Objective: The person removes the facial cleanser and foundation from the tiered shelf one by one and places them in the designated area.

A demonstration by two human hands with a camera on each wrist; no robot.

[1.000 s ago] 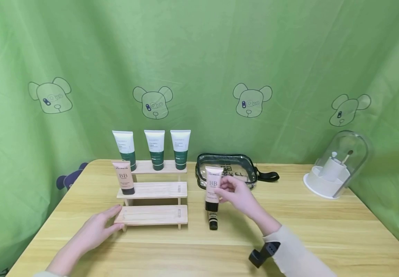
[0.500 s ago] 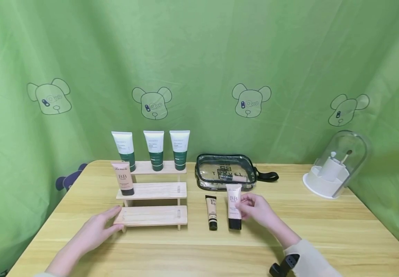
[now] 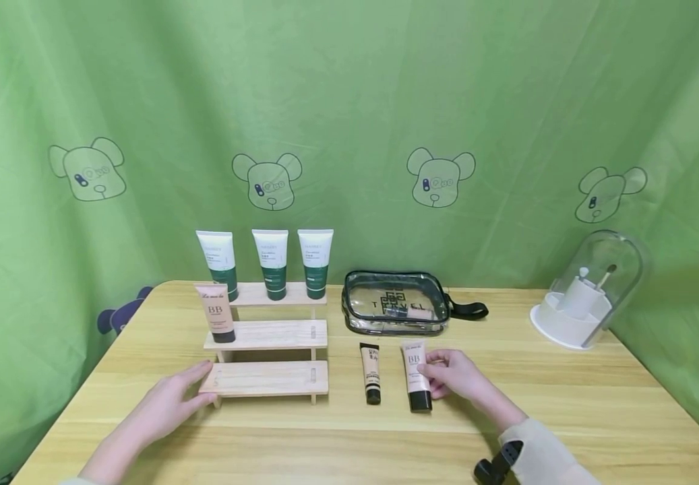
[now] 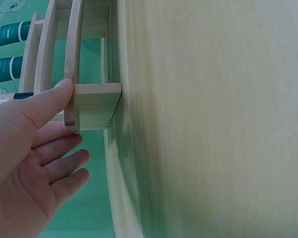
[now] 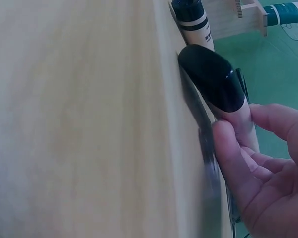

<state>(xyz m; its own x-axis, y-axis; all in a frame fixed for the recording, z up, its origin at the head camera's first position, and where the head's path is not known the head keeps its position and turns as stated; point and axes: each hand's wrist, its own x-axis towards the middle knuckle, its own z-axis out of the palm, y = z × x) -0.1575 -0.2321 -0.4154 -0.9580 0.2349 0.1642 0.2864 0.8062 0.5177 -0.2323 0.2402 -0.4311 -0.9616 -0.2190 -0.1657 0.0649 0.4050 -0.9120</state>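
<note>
My right hand pinches a pink BB cream tube with a black cap, low over the table on the right of the rack. The right wrist view shows thumb and fingers on its sides below the cap; whether it touches the tabletop I cannot tell. Left of it lies a smaller beige tube with black ends. My left hand pinches the left corner of the lowest shelf of a three-step wooden display rack, thumb and forefinger on the board, other fingers loosely bent.
Several white-and-green tubes stand on the rack's top step. Another BB cream tube stands at the middle step's left end. Behind the loose tubes lies a clear zip pouch. A domed brush holder stands far right, before a green curtain.
The right hand has carried the BB cream tube right and toward me, from above the smaller tube down to beside it, uncovering the smaller tube. The left hand stays at the rack.
</note>
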